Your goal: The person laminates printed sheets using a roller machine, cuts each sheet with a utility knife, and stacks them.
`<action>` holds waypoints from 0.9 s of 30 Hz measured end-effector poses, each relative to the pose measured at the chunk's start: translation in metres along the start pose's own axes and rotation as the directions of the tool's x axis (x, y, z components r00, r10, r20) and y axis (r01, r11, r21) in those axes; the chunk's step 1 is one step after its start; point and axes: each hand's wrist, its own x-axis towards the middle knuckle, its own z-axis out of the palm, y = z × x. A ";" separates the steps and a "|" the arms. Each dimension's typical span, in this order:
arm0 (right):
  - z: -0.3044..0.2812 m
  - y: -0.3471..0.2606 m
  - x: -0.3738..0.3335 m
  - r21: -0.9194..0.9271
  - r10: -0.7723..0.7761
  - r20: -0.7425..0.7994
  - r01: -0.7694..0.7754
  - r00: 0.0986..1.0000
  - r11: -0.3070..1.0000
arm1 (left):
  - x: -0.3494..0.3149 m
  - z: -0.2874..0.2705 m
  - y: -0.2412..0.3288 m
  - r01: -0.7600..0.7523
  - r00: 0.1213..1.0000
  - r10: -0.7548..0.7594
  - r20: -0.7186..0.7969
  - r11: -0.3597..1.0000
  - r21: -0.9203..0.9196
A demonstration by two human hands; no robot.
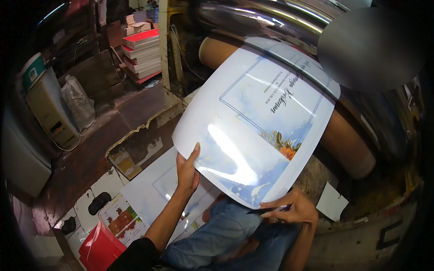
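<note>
Your right hand [296,208] is pinching the near edge of the glossy printed sheet [248,131]; your left hand [186,175] is pinching its left corner, thumb uppermost, fingers partly hidden beneath, presumably preventing sagging. Other prints [151,192] are lying on the pale counter [107,182]. The sheet is arching up to the brown roller [352,147], below the chrome roller [253,20]. Farther left, red-covered books [143,56] are standing stacked.

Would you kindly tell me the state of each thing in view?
Printed sheet: glossy, curved, held in both hands
Left hand: gripping its near left edge
Right hand: pinching its near right corner
Metal roller: shiny; turning or still, cannot tell
Lower sheet: lying under left forearm
Red-topped books: stacked
White sack: standing
</note>
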 end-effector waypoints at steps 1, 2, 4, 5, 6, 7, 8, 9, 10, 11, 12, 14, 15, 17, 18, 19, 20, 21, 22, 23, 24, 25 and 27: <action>-0.002 -0.002 -0.001 0.000 -0.012 0.014 0.012 1.000 1.000 | 0.004 -0.002 -0.002 -0.158 0.987 0.162 0.012 0.946 0.282; -0.004 -0.006 -0.002 0.034 0.066 0.051 -0.068 0.997 0.997 | 0.007 -0.003 -0.003 -0.294 0.949 0.310 0.063 0.789 0.539; -0.011 -0.007 0.000 -0.062 0.170 0.139 -0.163 0.976 0.985 | 0.009 0.001 -0.002 -0.399 0.901 0.403 0.161 0.622 0.674; -0.014 -0.010 0.001 -0.058 0.157 0.152 -0.150 0.976 0.987 | 0.008 0.007 -0.001 -0.472 0.852 0.449 0.271 0.430 0.770; -0.019 -0.017 0.001 -0.048 0.171 0.181 -0.165 0.968 0.985 | 0.004 0.014 -0.002 -0.465 0.850 0.457 0.262 0.418 0.780; -0.022 -0.022 0.002 -0.041 0.186 0.210 -0.182 0.960 0.982 | 0.002 0.015 -0.001 -0.466 0.845 0.469 0.258 0.408 0.785; -0.026 -0.022 0.003 -0.065 0.194 0.255 -0.183 0.948 0.981 | -0.001 0.014 -0.001 -0.430 0.871 0.438 0.223 0.460 0.777; -0.029 -0.019 0.002 -0.064 0.187 0.263 -0.177 0.946 0.982 | -0.004 0.014 -0.002 -0.390 0.896 0.401 0.189 0.513 0.765; -0.028 -0.015 0.000 -0.057 0.147 0.282 -0.136 0.948 0.989 | -0.005 0.013 -0.001 -0.336 0.926 0.346 0.149 0.580 0.742; -0.028 -0.012 -0.001 -0.049 0.108 0.299 -0.098 0.948 0.994 | -0.004 0.013 -0.002 -0.339 0.925 0.348 0.152 0.575 0.745; -0.030 -0.012 -0.001 -0.046 0.112 0.322 -0.103 0.940 0.994 | -0.001 0.012 -0.004 -0.358 0.920 0.346 0.184 0.549 0.755; -0.033 -0.008 -0.005 -0.033 0.066 0.318 -0.059 0.946 0.998 | 0.001 0.013 -0.009 -0.377 0.915 0.340 0.218 0.525 0.763; -0.034 -0.006 -0.005 -0.021 0.021 0.316 -0.015 0.949 1.000 | -0.001 0.014 -0.009 -0.344 0.928 0.318 0.196 0.525 0.778; -0.040 -0.005 -0.003 0.006 0.003 0.341 -0.005 0.940 1.000 | -0.010 0.023 -0.015 -0.312 0.941 0.285 0.181 0.531 0.788; -0.042 -0.010 0.004 0.011 -0.033 0.405 0.031 0.914 0.999 | -0.021 0.027 -0.015 -0.210 0.973 0.200 0.111 0.589 0.780; -0.043 -0.011 0.009 0.019 -0.061 0.465 0.060 0.883 0.998 | -0.032 0.030 -0.018 -0.099 0.994 0.103 0.043 0.639 0.763; -0.044 -0.008 0.017 0.041 -0.148 0.496 0.148 0.855 0.988 | -0.044 0.037 -0.019 -0.018 1.000 0.030 0.000 0.585 0.811; -0.047 -0.015 0.025 0.029 -0.133 0.482 0.135 0.866 0.990 | -0.055 0.044 -0.018 0.056 0.998 -0.040 -0.041 0.523 0.850; -0.044 -0.020 0.039 -0.051 -0.022 0.588 0.065 0.808 0.997 | -0.060 0.041 -0.012 0.060 0.998 -0.061 -0.033 0.517 0.854; -0.041 -0.025 0.048 -0.142 0.100 0.673 -0.005 0.732 0.990 | -0.063 0.038 -0.007 0.061 0.998 -0.023 -0.057 0.493 0.868; -0.035 -0.021 0.053 -0.143 0.114 0.653 -0.026 0.748 0.989 | -0.064 0.036 -0.004 0.063 0.997 0.014 -0.078 0.467 0.882; -0.030 -0.016 0.056 -0.081 0.019 0.646 0.044 0.763 0.996 | -0.064 0.036 -0.001 0.063 0.998 -0.011 -0.066 0.470 0.880; -0.039 -0.016 0.049 -0.042 -0.039 0.604 0.080 0.796 0.996 | -0.060 0.036 -0.006 0.065 0.997 0.003 -0.076 0.493 0.868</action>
